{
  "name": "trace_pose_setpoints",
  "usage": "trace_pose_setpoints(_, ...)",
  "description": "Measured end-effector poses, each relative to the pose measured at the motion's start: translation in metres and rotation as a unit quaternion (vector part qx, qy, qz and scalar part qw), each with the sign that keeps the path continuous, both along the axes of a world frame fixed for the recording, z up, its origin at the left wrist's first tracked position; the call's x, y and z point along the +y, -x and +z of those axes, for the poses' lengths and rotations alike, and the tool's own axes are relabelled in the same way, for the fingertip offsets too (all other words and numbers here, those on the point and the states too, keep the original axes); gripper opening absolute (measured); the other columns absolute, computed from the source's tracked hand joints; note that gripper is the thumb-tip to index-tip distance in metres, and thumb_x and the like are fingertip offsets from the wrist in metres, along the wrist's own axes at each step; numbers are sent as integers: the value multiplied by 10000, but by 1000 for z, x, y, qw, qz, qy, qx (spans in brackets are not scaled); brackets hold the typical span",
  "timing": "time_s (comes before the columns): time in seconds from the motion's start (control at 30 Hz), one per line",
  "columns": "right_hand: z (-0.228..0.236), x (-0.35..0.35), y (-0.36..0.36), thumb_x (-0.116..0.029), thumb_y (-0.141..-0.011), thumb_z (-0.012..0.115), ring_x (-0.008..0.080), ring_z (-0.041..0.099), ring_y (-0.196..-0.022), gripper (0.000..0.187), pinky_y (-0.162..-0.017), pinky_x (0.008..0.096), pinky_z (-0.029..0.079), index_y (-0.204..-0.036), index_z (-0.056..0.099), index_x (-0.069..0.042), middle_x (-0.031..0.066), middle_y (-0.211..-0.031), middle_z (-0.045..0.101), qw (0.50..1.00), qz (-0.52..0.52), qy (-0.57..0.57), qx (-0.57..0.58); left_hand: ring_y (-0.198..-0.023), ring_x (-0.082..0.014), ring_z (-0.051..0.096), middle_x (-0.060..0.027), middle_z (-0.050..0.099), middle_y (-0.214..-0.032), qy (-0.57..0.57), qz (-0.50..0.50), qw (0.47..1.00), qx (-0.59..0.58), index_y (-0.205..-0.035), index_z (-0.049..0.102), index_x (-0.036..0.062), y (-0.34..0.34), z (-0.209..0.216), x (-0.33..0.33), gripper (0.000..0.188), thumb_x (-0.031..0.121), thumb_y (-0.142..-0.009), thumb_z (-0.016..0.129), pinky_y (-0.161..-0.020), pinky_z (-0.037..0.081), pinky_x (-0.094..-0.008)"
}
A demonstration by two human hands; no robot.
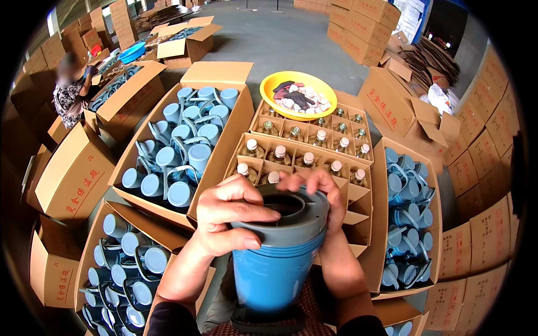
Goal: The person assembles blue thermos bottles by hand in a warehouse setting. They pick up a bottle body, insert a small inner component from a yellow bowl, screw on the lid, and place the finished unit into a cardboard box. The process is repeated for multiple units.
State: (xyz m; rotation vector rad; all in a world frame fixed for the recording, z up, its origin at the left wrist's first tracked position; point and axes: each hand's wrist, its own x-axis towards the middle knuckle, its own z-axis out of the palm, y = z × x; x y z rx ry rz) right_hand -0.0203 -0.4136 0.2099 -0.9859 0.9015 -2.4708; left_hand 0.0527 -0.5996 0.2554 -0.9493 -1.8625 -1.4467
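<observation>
In front of me stands a blue thermos flask body [274, 280], its dark round mouth facing up. My left hand [227, 215] grips the thick grey collar [280, 231] at its top, with the thumb on the outside and a finger reaching over the mouth. On the far right side, my right hand [322, 199] is wrapped against the same collar; its fingertips curl over the rim and are slightly blurred. Just beyond my hands, glass liners [308, 161] with pale caps stand in a divided carton [361, 221].
A yellow basin [269, 103] of pale round pieces and dark cloths rests on the liner cartons. Cartons of blue thermos parts [168, 157] stand left, with another [409, 196] at right. Stacked boxes [471, 168] line the right. At far left a person [70, 92] works.
</observation>
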Motion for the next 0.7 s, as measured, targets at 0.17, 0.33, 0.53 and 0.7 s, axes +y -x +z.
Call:
trace_pose_setpoints(0.17,4,6,-11,-497,-847,572,242,568,-805,464,-909,455,410,-761,498,-47,89,-777,537,976,-195,-39,84,-633,-200,538,-69,582,-720,45,-45,997,34,-859,720,-13,1,11,-2,401,340,-670,739,-570,420,-293)
trace_pose_setpoints(0.33,20,28,-29,-672,-794,512,241,546,-792,638,-848,431,428,-774,516,-34,105,-811,544,919,-323,-130,188,-650,-251,565,-85,578,-755,186,-5,982,-7,-889,697,-5,-17,49,6,529,407,-567,776,-586,456,-326)
trace_pose_setpoints(0.53,24,30,-30,-719,-803,427,255,518,-713,714,-704,354,439,-744,505,-11,128,-764,489,863,-346,-238,282,-711,-237,579,-73,586,-835,320,180,930,-29,-914,618,15,-46,56,34,506,289,-526,789,-565,497,-315)
trace_pose_setpoints(0.7,22,21,-28,-539,-873,494,226,470,-613,557,-534,299,376,-667,494,-20,104,-677,452,851,-347,-225,324,-706,-259,592,-85,604,-819,296,212,931,-10,-880,615,-4,-50,41,31,440,248,-559,778,-575,504,-334)
